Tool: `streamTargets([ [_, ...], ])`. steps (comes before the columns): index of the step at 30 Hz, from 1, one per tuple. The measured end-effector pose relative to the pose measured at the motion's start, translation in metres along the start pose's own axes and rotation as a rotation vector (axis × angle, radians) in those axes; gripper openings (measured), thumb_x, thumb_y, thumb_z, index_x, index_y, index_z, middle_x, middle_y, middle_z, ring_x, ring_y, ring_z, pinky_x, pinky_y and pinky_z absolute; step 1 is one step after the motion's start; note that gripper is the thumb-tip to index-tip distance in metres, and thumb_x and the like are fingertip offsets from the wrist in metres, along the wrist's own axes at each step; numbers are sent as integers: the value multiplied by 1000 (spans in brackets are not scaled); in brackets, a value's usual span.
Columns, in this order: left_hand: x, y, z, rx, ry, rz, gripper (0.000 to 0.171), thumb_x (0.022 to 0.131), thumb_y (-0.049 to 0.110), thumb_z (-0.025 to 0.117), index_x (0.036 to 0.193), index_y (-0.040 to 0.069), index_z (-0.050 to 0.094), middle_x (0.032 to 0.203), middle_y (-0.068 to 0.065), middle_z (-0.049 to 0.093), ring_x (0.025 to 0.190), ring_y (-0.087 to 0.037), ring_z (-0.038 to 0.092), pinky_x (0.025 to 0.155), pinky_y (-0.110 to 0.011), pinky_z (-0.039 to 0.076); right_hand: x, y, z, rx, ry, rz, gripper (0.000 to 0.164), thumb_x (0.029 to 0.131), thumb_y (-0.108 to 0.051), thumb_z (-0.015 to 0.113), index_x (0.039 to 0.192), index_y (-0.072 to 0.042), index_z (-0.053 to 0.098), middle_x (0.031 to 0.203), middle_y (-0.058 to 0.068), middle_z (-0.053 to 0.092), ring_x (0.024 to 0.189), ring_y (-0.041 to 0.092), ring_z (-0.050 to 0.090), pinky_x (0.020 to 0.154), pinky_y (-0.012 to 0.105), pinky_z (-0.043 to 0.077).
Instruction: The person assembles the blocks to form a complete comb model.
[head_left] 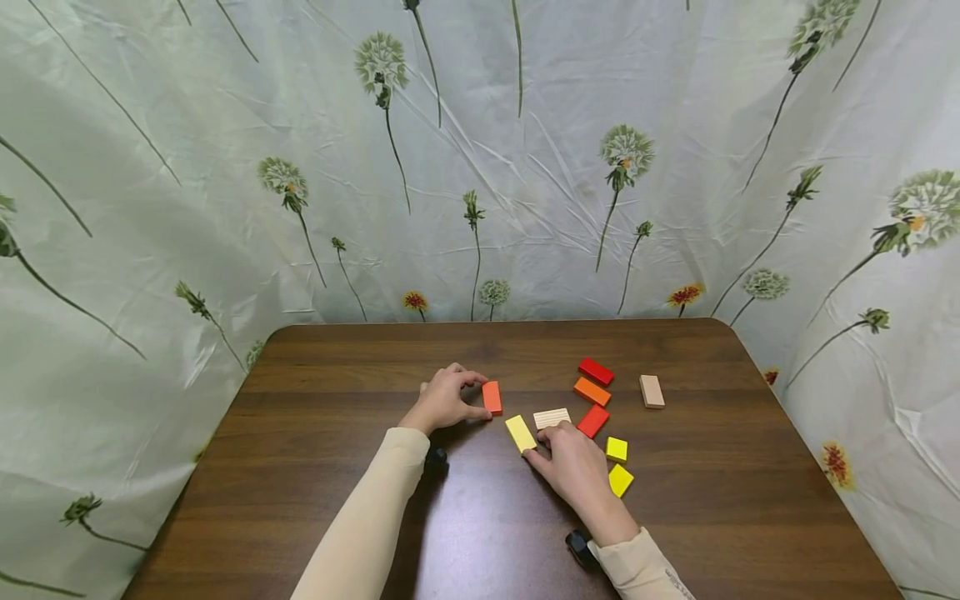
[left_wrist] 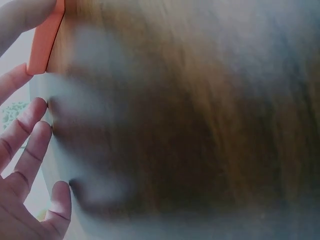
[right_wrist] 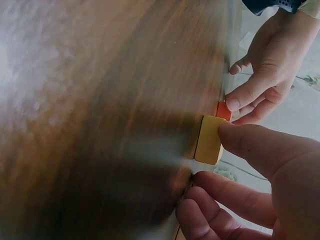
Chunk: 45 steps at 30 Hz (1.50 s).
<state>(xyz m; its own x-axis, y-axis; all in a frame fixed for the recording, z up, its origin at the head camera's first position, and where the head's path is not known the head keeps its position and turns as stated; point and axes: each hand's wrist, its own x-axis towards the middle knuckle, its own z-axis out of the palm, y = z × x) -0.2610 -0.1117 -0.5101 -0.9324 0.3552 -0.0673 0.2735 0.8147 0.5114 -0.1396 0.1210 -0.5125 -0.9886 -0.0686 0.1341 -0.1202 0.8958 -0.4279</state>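
In the head view my left hand (head_left: 444, 400) pinches an orange-red wooden block (head_left: 492, 398) by its two ends, thumb at the near end, forefinger at the far one. The left wrist view shows the same block (left_wrist: 46, 42) between thumb and forefinger, the other fingertips down on the tabletop. My right hand (head_left: 573, 465) touches the near end of a pale yellow block (head_left: 520, 434) with its thumb. In the right wrist view the forefinger lies a little apart from that yellow block (right_wrist: 209, 140). A pale grooved block (head_left: 552, 417) lies just beyond the right fingertips, partly covered.
Right of my right hand lie a red block (head_left: 593, 421) and two small bright yellow blocks, one (head_left: 617, 450) beyond the other (head_left: 620, 480). Farther back are an orange block (head_left: 592, 392), another red block (head_left: 596, 372) and a beige block (head_left: 652, 392). A flowered curtain (head_left: 450, 167) hangs behind the brown table (head_left: 315, 517).
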Motion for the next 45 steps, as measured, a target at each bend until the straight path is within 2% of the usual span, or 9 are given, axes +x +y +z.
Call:
streamTargets([
  [3, 1, -2, -3, 6, -3, 15, 56, 81, 44, 95, 132, 28, 76, 131, -5, 65, 121, -28, 62, 96, -58, 45, 0, 0, 1, 5, 4, 4, 24, 86, -32, 90, 99, -13, 84, 83, 0, 65, 67, 13, 57, 57, 32, 47],
  [7, 2, -7, -13, -12, -9, 18, 56, 83, 41, 95, 133, 25, 76, 138, -6, 63, 127, -31, 63, 107, -62, 46, 0, 0, 2, 3, 17, -1, 25, 86, -32, 90, 99, -12, 83, 85, 1, 67, 68, 15, 59, 57, 33, 49],
  [10, 2, -15, -21, -38, -11, 11, 57, 84, 37, 94, 135, 21, 74, 143, -9, 63, 135, -34, 61, 115, -60, 46, 0, 0, 1, 2, 21, -9, 25, 85, -32, 90, 99, -12, 83, 84, 1, 66, 67, 15, 59, 56, 33, 49],
  [13, 2, -24, -27, -65, -10, 21, 57, 85, 31, 94, 136, 16, 73, 149, -13, 62, 141, -37, 58, 119, -57, 47, -1, 0, 0, 5, 19, -12, 25, 85, -32, 91, 99, -12, 83, 84, 1, 66, 67, 14, 58, 56, 33, 48],
  [17, 2, -35, -32, -90, -16, 33, 57, 86, 27, 93, 137, 12, 72, 158, -19, 56, 148, -42, 52, 122, -58, 44, -1, 0, 0, 8, 24, -18, 26, 84, -31, 91, 98, -12, 83, 83, 1, 65, 67, 14, 57, 55, 33, 48],
  [22, 1, -45, -33, -99, -30, -3, 57, 88, 26, 92, 139, 12, 71, 166, -21, 49, 155, -45, 44, 125, -61, 39, -2, 0, 1, 11, 23, -22, 26, 84, -32, 91, 99, -12, 83, 83, 0, 64, 66, 13, 55, 55, 32, 47],
  [31, 2, -45, -30, -114, -54, -17, 60, 91, 27, 89, 145, 12, 67, 170, -22, 41, 161, -52, 28, 127, -67, 31, -2, -1, 3, 6, 26, -22, 24, 84, -32, 91, 98, -14, 83, 79, -3, 60, 65, 10, 51, 54, 30, 43],
  [40, 1, -50, -28, -150, -57, -5, 66, 92, 30, 88, 150, 13, 62, 171, -21, 39, 162, -53, 22, 129, -67, 26, -2, -3, 4, 15, 33, -21, 23, 84, -31, 92, 96, -14, 83, 77, -4, 57, 65, 9, 48, 54, 28, 41],
  [45, 0, -52, -29, -169, -53, -2, 61, 95, 32, 85, 148, 13, 63, 171, -21, 40, 163, -52, 22, 130, -67, 24, -3, -3, 4, 15, 31, -17, 22, 84, -31, 92, 95, -15, 82, 77, -4, 56, 64, 9, 48, 54, 29, 40],
])
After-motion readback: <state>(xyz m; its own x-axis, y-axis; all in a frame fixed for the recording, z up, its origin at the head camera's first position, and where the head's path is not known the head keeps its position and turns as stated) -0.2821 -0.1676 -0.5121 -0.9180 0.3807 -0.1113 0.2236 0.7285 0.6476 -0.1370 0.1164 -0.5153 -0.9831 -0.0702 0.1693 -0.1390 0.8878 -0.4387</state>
